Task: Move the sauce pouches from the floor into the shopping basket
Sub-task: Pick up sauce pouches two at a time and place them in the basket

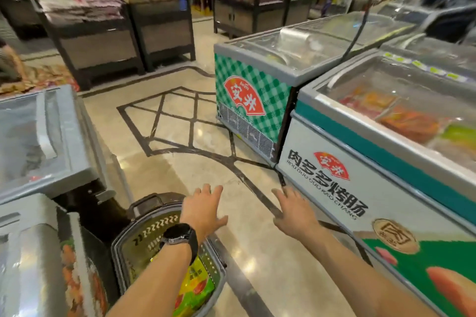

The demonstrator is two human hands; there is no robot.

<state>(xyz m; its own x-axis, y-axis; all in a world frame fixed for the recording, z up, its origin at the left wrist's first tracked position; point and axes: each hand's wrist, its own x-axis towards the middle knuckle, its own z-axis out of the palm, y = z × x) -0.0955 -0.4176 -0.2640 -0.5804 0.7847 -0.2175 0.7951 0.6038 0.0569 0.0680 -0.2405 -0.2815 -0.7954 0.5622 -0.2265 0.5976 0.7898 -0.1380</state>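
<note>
Sauce pouch point(197, 288) in the shopping basket point(221, 278) likely handles light, soft and slick: grip across its flat body; left hand point(203, 210) and right hand point(293, 211) hover spread, empty.

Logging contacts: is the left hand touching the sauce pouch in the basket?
Apart. Head view: the open left hand is past the rim of the shopping basket; the sauce pouch lies under the forearm.

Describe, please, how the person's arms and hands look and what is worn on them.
Both forearms are bare, with no sleeves in view. The left hand and the right hand wear no gloves, and no rings show. A black wristwatch with a round dark face and black strap sits on the left wrist; the right wrist carries nothing.
</note>
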